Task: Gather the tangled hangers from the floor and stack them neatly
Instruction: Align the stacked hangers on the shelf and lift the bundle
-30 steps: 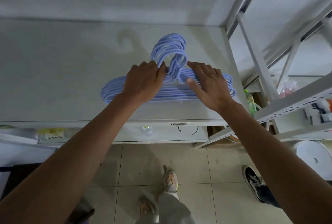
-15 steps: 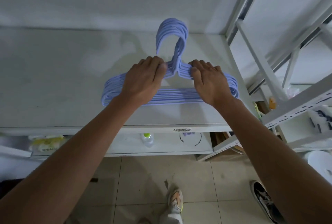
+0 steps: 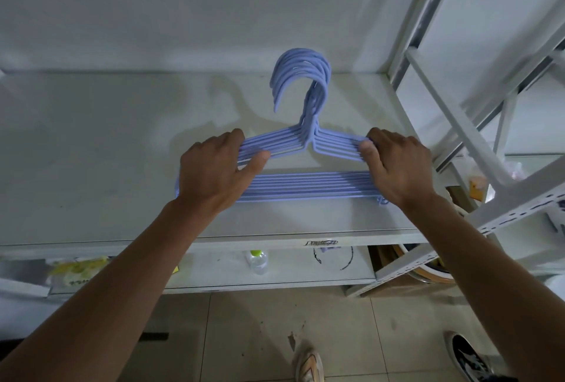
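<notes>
1. hangers (image 3: 305, 185) stacked on the shelf top (image 3: 107, 152), hooks toward the wall (image 3: 183, 8)
2. left hand (image 3: 214, 176) on the stack's left shoulder, right hand (image 3: 400, 167) on the right
3. bottle (image 3: 257, 260) on the shelf below

Both hands slid outward from the hangers' (image 3: 308, 181) necks: left hand (image 3: 214, 173) and right hand (image 3: 397, 167) gripped the shoulders, hooks upright between them.

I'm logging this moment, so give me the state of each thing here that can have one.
hangers: bunched in one stack, hooks aligned, on the shelf top
left hand: grips the stack's left shoulder
right hand: grips the stack's right shoulder
plastic bottle: capped, on the lower shelf
</notes>
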{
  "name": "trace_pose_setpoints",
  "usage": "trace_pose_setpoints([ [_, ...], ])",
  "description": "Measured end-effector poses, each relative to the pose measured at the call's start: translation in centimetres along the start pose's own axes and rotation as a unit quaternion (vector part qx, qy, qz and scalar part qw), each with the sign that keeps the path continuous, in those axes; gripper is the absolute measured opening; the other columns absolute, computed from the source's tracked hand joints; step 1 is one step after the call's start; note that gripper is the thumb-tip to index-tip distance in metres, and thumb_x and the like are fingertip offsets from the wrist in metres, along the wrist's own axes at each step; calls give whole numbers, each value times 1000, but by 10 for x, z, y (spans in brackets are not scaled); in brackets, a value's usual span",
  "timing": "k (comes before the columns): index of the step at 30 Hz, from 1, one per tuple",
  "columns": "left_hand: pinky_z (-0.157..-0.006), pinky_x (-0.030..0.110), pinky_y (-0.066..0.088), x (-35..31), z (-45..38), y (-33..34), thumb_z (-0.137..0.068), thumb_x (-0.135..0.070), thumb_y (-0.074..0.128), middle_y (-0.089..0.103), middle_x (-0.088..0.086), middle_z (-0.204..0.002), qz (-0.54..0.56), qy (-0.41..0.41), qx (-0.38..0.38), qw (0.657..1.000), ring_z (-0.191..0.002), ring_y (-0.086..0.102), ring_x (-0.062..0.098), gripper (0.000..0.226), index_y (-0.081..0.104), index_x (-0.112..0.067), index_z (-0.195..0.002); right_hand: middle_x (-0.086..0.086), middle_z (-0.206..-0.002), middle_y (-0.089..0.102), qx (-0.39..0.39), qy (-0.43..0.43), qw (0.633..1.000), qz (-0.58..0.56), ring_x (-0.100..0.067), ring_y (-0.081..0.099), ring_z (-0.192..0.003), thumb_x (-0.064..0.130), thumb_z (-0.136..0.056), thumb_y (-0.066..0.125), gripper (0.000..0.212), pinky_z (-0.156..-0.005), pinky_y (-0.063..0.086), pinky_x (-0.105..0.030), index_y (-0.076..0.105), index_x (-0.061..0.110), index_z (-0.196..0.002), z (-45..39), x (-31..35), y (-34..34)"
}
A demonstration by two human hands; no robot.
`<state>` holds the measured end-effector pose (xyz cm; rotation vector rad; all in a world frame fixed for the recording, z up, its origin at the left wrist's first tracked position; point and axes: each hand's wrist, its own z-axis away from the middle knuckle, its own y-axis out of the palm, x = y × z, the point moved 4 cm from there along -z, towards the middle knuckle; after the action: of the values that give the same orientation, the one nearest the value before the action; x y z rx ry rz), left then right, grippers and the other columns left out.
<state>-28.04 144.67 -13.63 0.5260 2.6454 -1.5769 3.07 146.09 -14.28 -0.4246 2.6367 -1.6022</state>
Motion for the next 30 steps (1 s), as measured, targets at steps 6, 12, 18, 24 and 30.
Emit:
trace_pose_setpoints([
  [6,-51,30,45,5,3,1,-90,-80,29,49,-3,-57,-20,21,-3,1000,-52,58,31,69,50,-15,-78,0,-65,60,-29,-51,998,-1,-23,54,-51,72,-98,19,71,-53,49,-33,60,15,-87,5,-6,4],
  [12,-48,31,46,6,7,0,-88,-81,37,51,-3,-50,14,-18,-17,1000,-47,56,25,66,50,-18,-70,-1,-59,59,-52,-88,995,14,-20,46,-44,72,-101,17,75,-52,35,-24,60,13,-83,6,-12,6],
  [18,-53,32,50,22,8,-2,-88,-85,27,65,-6,-67,36,64,15,997,-59,62,20,70,63,-25,-98,-3,-61,61,-33,-104,994,13,-20,47,-45,75,-99,17,78,-52,37,-25,61,12,-87,7,-15,7],
  [24,-51,25,32,20,8,3,-90,-83,24,53,0,-48,-44,54,-39,997,-45,52,28,74,58,-18,-82,-3,-62,61,-17,-84,996,10,-23,51,-48,77,-97,13,83,-51,46,-31,62,10,-87,8,-12,3],
  [30,-50,23,28,17,15,3,-94,-78,29,51,3,-46,-60,71,-48,994,-40,46,26,73,58,-14,-75,-2,-60,60,-55,-85,995,13,-17,38,-48,73,-99,20,76,-51,29,-25,60,11,-82,15,-9,1],
])
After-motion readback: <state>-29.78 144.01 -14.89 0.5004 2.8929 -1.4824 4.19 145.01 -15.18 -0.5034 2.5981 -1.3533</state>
